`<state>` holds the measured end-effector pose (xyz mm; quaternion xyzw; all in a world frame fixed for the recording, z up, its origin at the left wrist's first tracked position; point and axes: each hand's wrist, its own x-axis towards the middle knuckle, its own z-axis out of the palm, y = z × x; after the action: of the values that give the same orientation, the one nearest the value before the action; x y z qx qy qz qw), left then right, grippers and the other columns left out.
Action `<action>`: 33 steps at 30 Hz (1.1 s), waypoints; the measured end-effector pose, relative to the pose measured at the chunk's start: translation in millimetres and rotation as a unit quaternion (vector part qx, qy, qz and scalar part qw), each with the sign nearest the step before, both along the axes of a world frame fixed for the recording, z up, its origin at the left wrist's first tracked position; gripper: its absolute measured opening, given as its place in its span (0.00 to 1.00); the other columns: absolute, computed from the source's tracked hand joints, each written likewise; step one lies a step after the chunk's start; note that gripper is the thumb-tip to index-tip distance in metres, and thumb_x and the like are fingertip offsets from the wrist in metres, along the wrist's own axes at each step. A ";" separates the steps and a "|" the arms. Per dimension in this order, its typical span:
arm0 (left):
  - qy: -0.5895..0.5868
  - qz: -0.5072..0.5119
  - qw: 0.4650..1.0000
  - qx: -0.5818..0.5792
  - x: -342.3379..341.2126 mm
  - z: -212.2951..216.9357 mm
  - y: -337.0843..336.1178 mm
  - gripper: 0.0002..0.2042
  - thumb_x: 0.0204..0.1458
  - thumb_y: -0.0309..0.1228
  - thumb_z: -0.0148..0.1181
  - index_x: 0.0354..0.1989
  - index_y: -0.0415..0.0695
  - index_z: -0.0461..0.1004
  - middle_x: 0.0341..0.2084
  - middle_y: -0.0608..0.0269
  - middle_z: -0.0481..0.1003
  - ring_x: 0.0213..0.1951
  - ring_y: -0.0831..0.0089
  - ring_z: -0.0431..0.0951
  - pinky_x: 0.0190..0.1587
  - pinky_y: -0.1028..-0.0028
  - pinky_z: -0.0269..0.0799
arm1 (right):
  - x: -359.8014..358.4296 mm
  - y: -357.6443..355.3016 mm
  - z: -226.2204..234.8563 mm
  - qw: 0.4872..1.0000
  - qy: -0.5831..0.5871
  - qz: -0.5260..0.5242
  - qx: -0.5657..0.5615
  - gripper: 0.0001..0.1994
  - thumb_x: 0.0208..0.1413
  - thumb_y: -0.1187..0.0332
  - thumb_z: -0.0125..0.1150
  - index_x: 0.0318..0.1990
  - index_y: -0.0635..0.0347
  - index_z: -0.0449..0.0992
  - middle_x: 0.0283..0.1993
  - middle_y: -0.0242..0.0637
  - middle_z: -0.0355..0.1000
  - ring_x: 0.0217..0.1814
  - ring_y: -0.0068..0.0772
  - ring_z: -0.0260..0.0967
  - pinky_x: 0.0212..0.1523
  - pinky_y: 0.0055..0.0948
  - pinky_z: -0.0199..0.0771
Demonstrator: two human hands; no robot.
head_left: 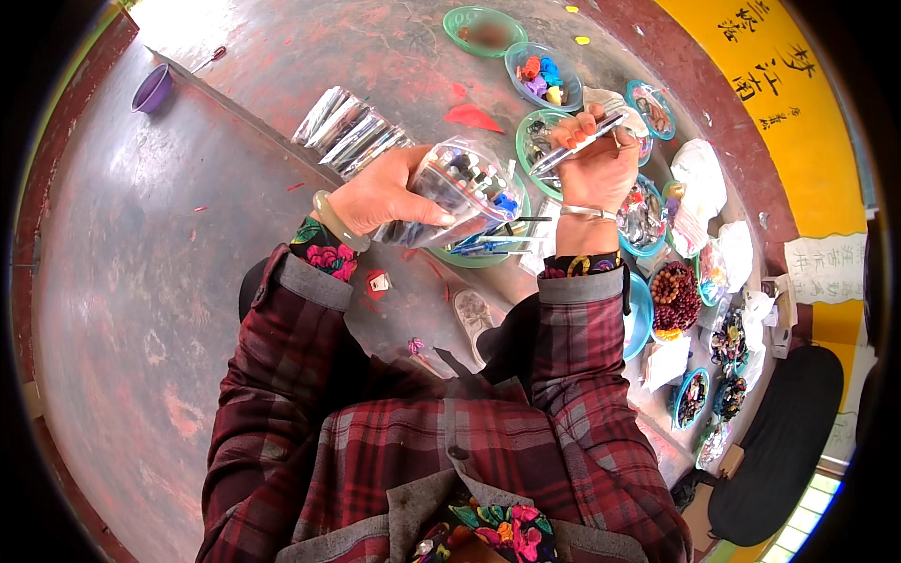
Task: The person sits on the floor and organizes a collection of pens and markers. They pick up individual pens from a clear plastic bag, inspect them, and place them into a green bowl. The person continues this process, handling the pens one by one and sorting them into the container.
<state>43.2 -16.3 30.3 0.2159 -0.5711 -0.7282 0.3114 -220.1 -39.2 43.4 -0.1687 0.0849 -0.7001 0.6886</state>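
Observation:
My left hand [383,194] is closed around a clear plastic bag [457,192] filled with pens, their dark, white and blue ends showing at its open side. In front of my right side, my right hand [601,174] grips a slim silver-and-dark pen [554,161], which slants down to the left, toward the bag. Whether more than one pen is in those fingers, I cannot tell. Below the bag sits a green basket [466,260] with loose blue and white pens, partly hidden by the bag. Farther left, several filled pen packs [349,131] lie in a row on the floor.
Baskets of small goods crowd the right side, among them a blue basket of colourful items [542,77] and a heap of dark red beads [676,298]. A red cloth scrap [473,117] lies ahead. A purple basin [153,89] stands far left; a long black case [784,446] lies lower right.

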 end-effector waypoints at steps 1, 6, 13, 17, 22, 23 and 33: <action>-0.001 -0.004 1.000 0.000 0.6 -0.5 -0.2 0.24 0.40 0.22 0.65 0.50 0.38 0.68 0.42 0.64 0.74 0.43 0.77 0.71 0.50 0.74 0.65 | -1.2 -0.5 -0.6 1.000 -0.007 0.003 -0.007 0.15 0.48 0.62 0.50 0.38 0.65 0.69 0.25 0.36 0.60 0.28 0.30 0.55 0.30 0.29 0.56; -0.046 -0.024 0.998 -0.028 -2.0 2.2 -0.1 0.28 0.38 0.23 0.66 0.53 0.37 0.67 0.43 0.64 0.74 0.45 0.77 0.70 0.52 0.74 0.64 | -13.3 -2.1 -2.6 1.000 -0.006 -0.002 -0.030 0.17 0.48 0.62 0.52 0.40 0.67 0.70 0.26 0.37 0.62 0.29 0.30 0.56 0.31 0.29 0.56; -0.064 -0.033 0.996 -0.060 -7.4 0.4 1.8 0.29 0.37 0.25 0.67 0.52 0.36 0.67 0.43 0.65 0.73 0.45 0.78 0.69 0.52 0.74 0.63 | -7.2 -2.5 -3.8 0.999 0.003 0.032 -0.029 0.14 0.57 0.63 0.49 0.42 0.68 0.69 0.29 0.38 0.65 0.29 0.27 0.58 0.30 0.26 0.59; -0.073 -0.041 0.993 -0.079 -10.4 0.3 0.4 0.28 0.37 0.26 0.67 0.51 0.36 0.68 0.42 0.65 0.73 0.44 0.78 0.69 0.51 0.74 0.64 | -6.4 -0.5 -6.4 0.997 0.001 0.068 -0.037 0.15 0.61 0.61 0.47 0.45 0.66 0.67 0.28 0.36 0.62 0.25 0.23 0.55 0.23 0.22 0.56; -0.079 -0.045 0.992 -0.084 -10.9 -1.3 -0.4 0.29 0.37 0.25 0.67 0.52 0.36 0.67 0.43 0.65 0.73 0.45 0.78 0.69 0.51 0.73 0.64 | -4.2 0.8 -7.3 0.995 0.034 0.078 -0.049 0.16 0.62 0.57 0.47 0.41 0.64 0.66 0.25 0.34 0.60 0.20 0.20 0.52 0.18 0.19 0.53; -0.078 -0.046 0.993 -0.078 -11.2 -1.6 -0.1 0.29 0.37 0.25 0.67 0.52 0.36 0.67 0.43 0.65 0.73 0.45 0.78 0.69 0.52 0.73 0.64 | -4.1 0.8 -7.8 0.995 0.037 0.078 -0.048 0.16 0.62 0.56 0.47 0.40 0.63 0.66 0.24 0.34 0.60 0.19 0.20 0.51 0.17 0.19 0.53; -0.076 -0.052 0.994 -0.061 -11.2 -2.8 0.6 0.30 0.37 0.24 0.67 0.53 0.35 0.66 0.43 0.65 0.73 0.45 0.78 0.69 0.52 0.73 0.64 | -7.4 -4.5 -11.2 0.998 0.042 0.051 -0.011 0.17 0.61 0.57 0.49 0.44 0.65 0.68 0.27 0.35 0.62 0.23 0.22 0.54 0.22 0.20 0.55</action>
<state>32.0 -15.8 27.5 0.2210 -0.6473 -0.6885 0.2411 -227.5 -43.7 32.2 -0.2093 0.0973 -0.6571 0.7176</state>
